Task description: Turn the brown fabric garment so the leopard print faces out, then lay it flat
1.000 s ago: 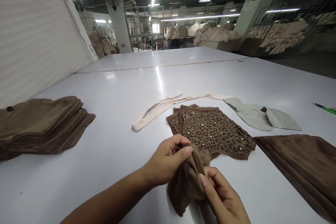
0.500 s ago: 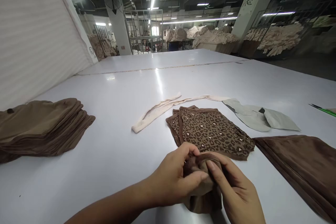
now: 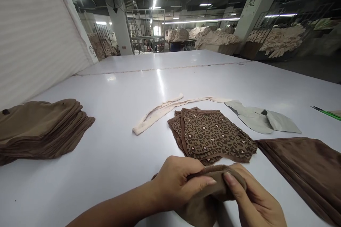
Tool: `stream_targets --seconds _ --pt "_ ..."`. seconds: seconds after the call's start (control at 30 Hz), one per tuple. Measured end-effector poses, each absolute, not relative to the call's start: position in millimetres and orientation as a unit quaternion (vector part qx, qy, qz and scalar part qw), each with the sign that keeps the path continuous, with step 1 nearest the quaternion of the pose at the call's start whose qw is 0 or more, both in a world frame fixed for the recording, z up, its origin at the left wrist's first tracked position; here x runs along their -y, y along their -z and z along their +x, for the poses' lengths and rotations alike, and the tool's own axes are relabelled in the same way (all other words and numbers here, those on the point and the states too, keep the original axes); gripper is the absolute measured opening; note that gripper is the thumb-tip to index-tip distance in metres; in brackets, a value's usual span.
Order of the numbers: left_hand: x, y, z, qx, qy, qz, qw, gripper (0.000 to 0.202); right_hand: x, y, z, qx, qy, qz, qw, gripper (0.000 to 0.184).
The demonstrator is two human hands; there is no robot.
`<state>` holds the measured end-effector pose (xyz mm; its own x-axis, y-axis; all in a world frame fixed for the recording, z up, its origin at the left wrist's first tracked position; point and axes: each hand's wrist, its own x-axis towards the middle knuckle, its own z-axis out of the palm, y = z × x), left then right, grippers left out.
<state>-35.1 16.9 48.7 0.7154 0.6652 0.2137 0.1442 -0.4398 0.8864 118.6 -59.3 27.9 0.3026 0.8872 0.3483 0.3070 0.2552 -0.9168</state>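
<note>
Near the front edge of the view, a brown fabric piece (image 3: 202, 207) is stretched between my two hands. My left hand (image 3: 178, 182) pinches its upper edge, thumb on top and fingers curled behind. My right hand (image 3: 255, 195) grips the same edge further right, with the thumb pressed on the cloth. Part of the piece hangs below, and its underside is hidden. Just beyond my hands lies a small stack of leopard-print fabric pieces (image 3: 215, 133) with brown edges. To the right is a folded pile of dark brown fabric (image 3: 306, 170).
A stack of brown cut pieces (image 3: 50, 127) sits at the left. A pale fabric strip (image 3: 151, 116) curves behind the leopard pieces towards grey-green pieces (image 3: 282, 120). Green-handled scissors (image 3: 329, 113) lie at the far right of the white table (image 3: 119, 95). A white sheet (image 3: 34, 35) hangs at the left.
My right hand has moved right and slightly down, away from my left. The brown fabric, bunched before, is now spread wider between them.
</note>
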Motion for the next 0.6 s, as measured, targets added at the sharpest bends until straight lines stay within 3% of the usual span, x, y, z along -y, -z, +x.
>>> stream_targets --seconds 0.07,0.2,0.37,0.5,0.6 --pt "-17 -50 -37 -0.274 -0.250 0.808 0.458 0.029 60 -28 118 0.447 -0.294 -0.585 0.610 0.019" --pt "-20 -54 -43 -0.278 -0.193 0.814 0.471 0.018 60 -24 123 0.321 -0.332 -0.678 0.572 0.042" --pt "-23 -52 -44 -0.280 -0.217 0.753 0.554 0.017 58 -30 126 0.459 -0.333 -0.597 0.568 0.026" --pt "-21 -46 -44 -0.269 -0.193 0.731 0.597 0.018 60 -35 123 0.521 -0.225 -0.619 0.543 0.029" --pt "-23 -42 -46 -0.275 -0.207 0.706 0.619 0.021 62 -36 118 0.509 -0.268 -0.607 0.549 0.022"
